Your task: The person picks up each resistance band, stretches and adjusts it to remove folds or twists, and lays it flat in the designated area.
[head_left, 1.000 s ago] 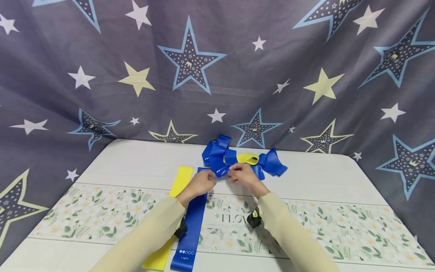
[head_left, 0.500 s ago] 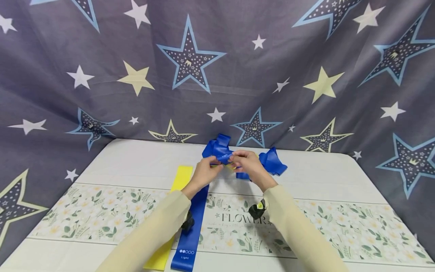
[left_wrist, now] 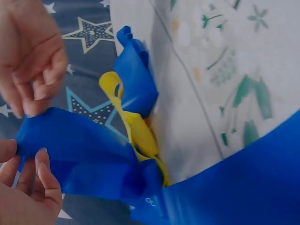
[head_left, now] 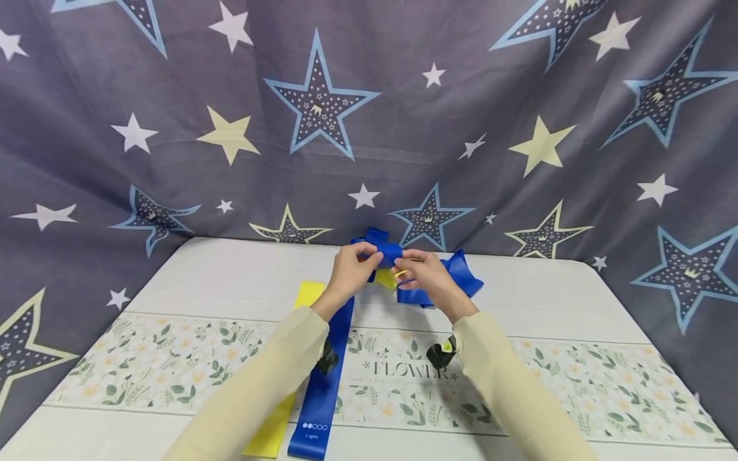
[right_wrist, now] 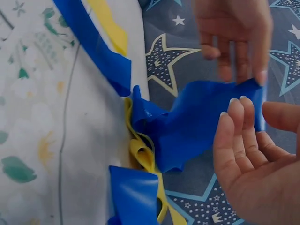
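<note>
Blue band [head_left: 389, 254] now lifted higher.

The head camera looks forward and down, from farther off, over the white flower-printed table [head_left: 548, 298] towards the grey star-patterned cloth backdrop [head_left: 403, 144]; both wrist cameras, close and sideways-turned, share the glossy blue strip [left_wrist: 86, 150].

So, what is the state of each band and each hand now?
Raised blue band: held up
Left hand: pinches that band
Right hand: pinches it too
Long blue band: laid flat
Long yellow band: laid flat, partly hidden
Other yellow band: looped
Blue heap at right: crumpled, not held
</note>
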Demonstrator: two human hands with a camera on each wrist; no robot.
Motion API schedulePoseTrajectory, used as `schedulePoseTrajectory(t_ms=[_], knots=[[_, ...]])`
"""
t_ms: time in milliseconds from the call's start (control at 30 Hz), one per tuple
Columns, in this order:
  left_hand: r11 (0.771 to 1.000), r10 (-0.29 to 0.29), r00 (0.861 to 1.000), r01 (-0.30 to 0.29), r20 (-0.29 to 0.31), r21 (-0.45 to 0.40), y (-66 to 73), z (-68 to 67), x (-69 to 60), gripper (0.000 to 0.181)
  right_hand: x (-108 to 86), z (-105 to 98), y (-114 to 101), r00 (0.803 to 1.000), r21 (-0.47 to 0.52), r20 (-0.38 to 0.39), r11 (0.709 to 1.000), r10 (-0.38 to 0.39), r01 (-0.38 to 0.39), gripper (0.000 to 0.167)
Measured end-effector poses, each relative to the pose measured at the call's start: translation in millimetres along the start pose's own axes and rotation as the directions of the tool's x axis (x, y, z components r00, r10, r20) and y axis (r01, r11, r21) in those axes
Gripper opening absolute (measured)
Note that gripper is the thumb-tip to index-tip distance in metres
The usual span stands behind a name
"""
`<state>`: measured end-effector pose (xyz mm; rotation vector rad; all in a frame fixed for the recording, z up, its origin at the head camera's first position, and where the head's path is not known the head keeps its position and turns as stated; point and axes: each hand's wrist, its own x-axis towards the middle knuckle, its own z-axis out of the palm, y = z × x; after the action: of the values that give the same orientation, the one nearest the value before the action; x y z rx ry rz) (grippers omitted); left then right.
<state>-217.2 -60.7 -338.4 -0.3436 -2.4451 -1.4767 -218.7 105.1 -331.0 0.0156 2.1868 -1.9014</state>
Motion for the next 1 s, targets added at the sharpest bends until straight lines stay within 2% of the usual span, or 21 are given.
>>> schedulePoseTrajectory(t_ms=[167, 500, 700, 800, 1000], knots=[[0.999, 0.04, 0.999, -0.041, -0.01, -0.012, 9.5, -1.7, 4.3, 0.017, -0.1, 2.1, 8.9, 0.999, -0.025, 0.04, 1.0, 0.001, 0.0, 0.013], [0.995, 0.101, 0.994, -0.101, -0.046, 0.002, 29.8, -5.3, 10.6, 0.019, -1.8, 3.8, 11.5, 0.999, -0.013, 0.006, 0.999, -0.037, 0.037, 0.019], [0.996, 0.092, 0.995, -0.091, -0.049, 0.016, 33.8, -7.3, 12.5, 0.019, -2.2, 0.5, 9.3, 0.995, 0.022, -0.048, 0.996, -0.088, 0.089, 0.018], [0.998, 0.065, 0.996, -0.064, -0.064, 0.01, 33.4, -7.8, 12.9, 0.018, -3.6, -2.7, 6.6, 0.992, 0.04, -0.051, 0.992, -0.116, 0.118, 0.013], [0.996, -0.018, 0.997, 0.011, -0.073, -0.09, 34.2, -7.9, 14.7, 0.021, -11.4, -7.8, -1.6, 0.987, 0.016, -0.016, 0.987, -0.161, 0.162, 0.013]])
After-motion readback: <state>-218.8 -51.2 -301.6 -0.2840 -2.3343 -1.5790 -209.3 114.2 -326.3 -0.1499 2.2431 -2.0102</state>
